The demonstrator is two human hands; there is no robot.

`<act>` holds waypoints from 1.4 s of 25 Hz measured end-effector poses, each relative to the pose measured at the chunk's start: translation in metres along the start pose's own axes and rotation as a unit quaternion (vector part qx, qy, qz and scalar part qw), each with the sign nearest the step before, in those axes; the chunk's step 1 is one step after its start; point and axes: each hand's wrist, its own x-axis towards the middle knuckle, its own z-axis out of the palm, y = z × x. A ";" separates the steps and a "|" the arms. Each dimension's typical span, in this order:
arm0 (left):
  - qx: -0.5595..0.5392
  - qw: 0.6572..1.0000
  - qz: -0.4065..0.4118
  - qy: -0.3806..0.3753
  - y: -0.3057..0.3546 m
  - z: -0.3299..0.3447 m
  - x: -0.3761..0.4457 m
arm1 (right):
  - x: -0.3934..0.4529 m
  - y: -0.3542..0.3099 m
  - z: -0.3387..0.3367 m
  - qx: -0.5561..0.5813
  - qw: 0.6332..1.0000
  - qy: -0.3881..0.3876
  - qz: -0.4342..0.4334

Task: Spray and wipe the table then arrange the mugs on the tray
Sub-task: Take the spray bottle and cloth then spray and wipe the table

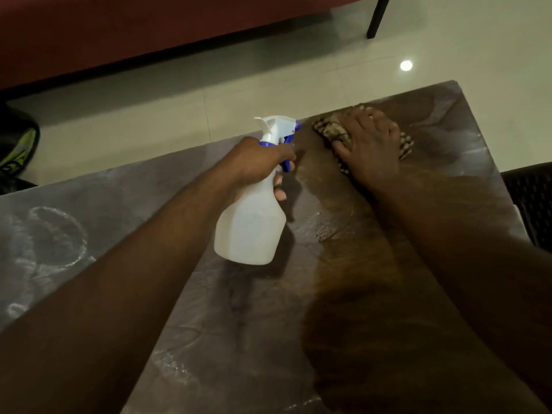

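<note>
My left hand (257, 162) grips the neck of a white spray bottle (251, 222) with a blue trigger, held above the middle of the dark table (149, 204), nozzle pointing toward the far edge. My right hand (370, 144) lies flat, fingers spread, pressing a checked brown cloth (331, 131) onto the table near its far right corner. A darker, wet streak runs from the cloth toward me. Pale dusty ring marks show on the table's left part. No mugs and no tray are in view.
A red sofa (149, 31) stands beyond the table across pale floor tiles (179, 115). A dark chair leg (378, 16) is at the top right, a dark woven seat (531, 201) beside the table's right edge, and a shoe (18, 150) at the left.
</note>
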 end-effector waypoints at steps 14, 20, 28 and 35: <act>-0.084 0.994 -0.040 0.058 -0.079 -0.023 -0.047 | -0.046 -0.110 0.023 0.009 0.981 -0.078 -0.176; -0.135 0.990 -0.036 0.033 -0.108 -0.034 -0.080 | -0.041 -0.072 0.009 0.006 0.999 -0.028 -0.026; -0.143 0.989 -0.018 0.033 -0.121 -0.020 -0.100 | -0.114 -0.061 0.011 0.007 0.983 -0.033 -0.178; -0.118 0.992 -0.036 0.026 -0.149 -0.004 -0.135 | -0.226 -0.092 0.012 0.001 0.957 -0.079 -0.278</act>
